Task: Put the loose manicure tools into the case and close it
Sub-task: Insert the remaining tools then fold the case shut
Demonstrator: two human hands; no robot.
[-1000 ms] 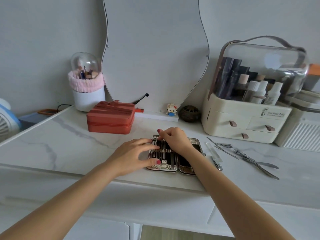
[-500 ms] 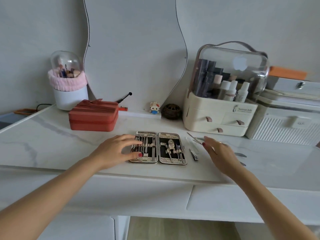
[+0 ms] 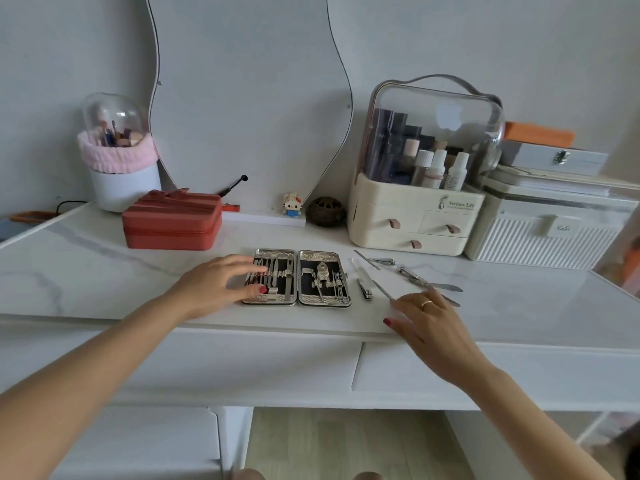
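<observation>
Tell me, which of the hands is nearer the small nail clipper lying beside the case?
Right. The right hand sits just right of the nail clipper; the left hand rests across the open case.

The open rectangular case [image 3: 296,277] has textured silver metal rims and matt black lining. Loose steel tools [image 3: 412,275] gleam on the glossy white marble-look tabletop [image 3: 104,271].
</observation>
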